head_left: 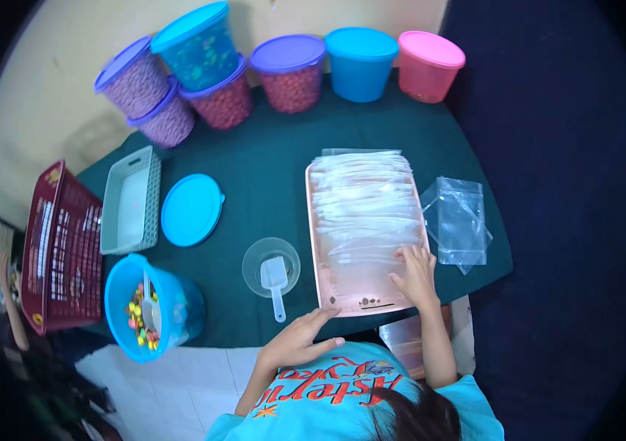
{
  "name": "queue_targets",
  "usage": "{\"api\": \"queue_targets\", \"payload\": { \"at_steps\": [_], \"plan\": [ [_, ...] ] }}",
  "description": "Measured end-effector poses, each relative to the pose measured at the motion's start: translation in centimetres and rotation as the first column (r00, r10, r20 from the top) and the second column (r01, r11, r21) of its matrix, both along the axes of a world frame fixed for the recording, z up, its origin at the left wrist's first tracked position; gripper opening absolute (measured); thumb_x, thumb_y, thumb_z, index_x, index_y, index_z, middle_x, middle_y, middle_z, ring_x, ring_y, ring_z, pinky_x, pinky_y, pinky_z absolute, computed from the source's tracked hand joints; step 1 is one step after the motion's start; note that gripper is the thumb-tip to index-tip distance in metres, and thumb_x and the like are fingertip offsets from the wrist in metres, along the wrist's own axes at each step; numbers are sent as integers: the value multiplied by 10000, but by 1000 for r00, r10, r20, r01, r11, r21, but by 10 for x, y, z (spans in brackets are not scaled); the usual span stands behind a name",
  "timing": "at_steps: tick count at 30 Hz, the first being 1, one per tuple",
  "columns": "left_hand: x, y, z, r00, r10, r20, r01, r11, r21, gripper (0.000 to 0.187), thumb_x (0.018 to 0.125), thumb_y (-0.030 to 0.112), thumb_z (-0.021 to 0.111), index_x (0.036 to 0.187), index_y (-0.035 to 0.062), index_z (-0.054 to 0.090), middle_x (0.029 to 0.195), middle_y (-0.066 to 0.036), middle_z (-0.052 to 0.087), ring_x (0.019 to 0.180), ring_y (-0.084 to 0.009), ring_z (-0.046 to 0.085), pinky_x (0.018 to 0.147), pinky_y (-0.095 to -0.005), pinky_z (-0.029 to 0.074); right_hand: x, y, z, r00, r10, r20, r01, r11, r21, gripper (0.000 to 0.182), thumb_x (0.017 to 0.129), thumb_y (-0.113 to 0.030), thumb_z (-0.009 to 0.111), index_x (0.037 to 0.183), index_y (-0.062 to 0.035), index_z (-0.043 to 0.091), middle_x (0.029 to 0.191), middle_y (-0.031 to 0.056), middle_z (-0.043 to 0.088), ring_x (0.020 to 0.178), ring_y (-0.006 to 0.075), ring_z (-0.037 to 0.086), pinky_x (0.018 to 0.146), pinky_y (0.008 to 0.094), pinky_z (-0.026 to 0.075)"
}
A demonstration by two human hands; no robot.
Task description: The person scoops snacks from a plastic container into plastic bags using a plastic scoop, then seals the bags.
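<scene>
My right hand (416,275) rests with spread fingers on the clear plastic bags (364,202) laid in rows on a pink tray (316,242). My left hand (299,339) lies flat at the table's near edge, its fingertips touching the tray's near left corner, holding nothing. A clear round bowl (258,259) with a small white scoop (274,283) sits just left of the tray. An open blue tub (123,294) of coloured candies, with a scoop inside, stands at the near left.
A blue lid (191,209) and a grey basket (133,202) lie left of centre, a maroon basket (59,250) beyond them. Several lidded tubs (291,73) line the far edge. Loose clear bags (460,220) lie right of the tray on the green cloth (269,158).
</scene>
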State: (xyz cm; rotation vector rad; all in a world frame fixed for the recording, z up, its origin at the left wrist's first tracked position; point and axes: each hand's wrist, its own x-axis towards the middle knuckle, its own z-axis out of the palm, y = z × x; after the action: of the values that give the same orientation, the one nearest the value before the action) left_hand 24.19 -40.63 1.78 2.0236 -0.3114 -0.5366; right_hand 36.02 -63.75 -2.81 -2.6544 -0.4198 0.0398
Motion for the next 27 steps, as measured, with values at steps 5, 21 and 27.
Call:
{"api": "queue_targets", "payload": {
  "at_steps": [5, 21, 27],
  "plan": [
    [-10, -13, -3, 975, 187, 122, -188, 982, -6, 571, 798, 363, 517, 1181, -41, 391, 1102, -231, 463, 999, -343, 468, 862, -374, 362, 22, -25, 2, 963, 249, -105, -216, 943, 254, 250, 616, -102, 675, 813, -38, 536, 652, 81, 564, 649, 230, 545, 661, 333, 380],
    [-60, -14, 16, 657, 752, -53, -695, 577, -429, 207, 764, -4, 566, 967, -33, 585, 860, -116, 622, 758, -187, 610, 662, -272, 498, 10, 37, 92, 545, 787, -289, -544, 594, 592, 147, 668, -49, 677, 788, 15, 620, 702, 62, 624, 608, 79, 567, 555, 207, 447],
    [-99, 9, 9, 442, 880, -172, -734, 245, -633, 183, 808, 17, 527, 979, -30, 573, 917, -133, 606, 770, -175, 609, 639, -254, 509, -4, 65, 79, 419, 837, -351, -279, 487, 828, 187, 699, -11, 643, 870, 43, 587, 809, 75, 610, 753, 113, 573, 682, 240, 461]
  ]
}}
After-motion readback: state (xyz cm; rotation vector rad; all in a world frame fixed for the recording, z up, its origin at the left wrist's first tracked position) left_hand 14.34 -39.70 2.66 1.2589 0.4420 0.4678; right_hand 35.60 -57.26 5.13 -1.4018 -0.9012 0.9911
